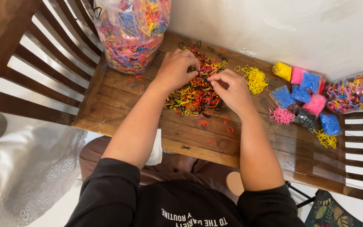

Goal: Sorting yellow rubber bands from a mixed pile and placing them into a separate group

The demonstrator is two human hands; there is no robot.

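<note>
Resting on the wooden surface [248, 145], both hands working one heap: left hand [175, 69] pinching dark bands at the mixed pile of small elastic bands [194, 94], right hand [230, 89] curling fingertips just beside it. Lying beyond the right hand, yellow bands [256, 80]; standing beyond the left hand, a clear bag of bands [132, 29].

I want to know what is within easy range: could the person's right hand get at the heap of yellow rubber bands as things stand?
Probably yes. The right hand rests on the mixed pile of bands, and the yellow heap lies just beside it on the wooden bench, with only bare wood between them.
</note>
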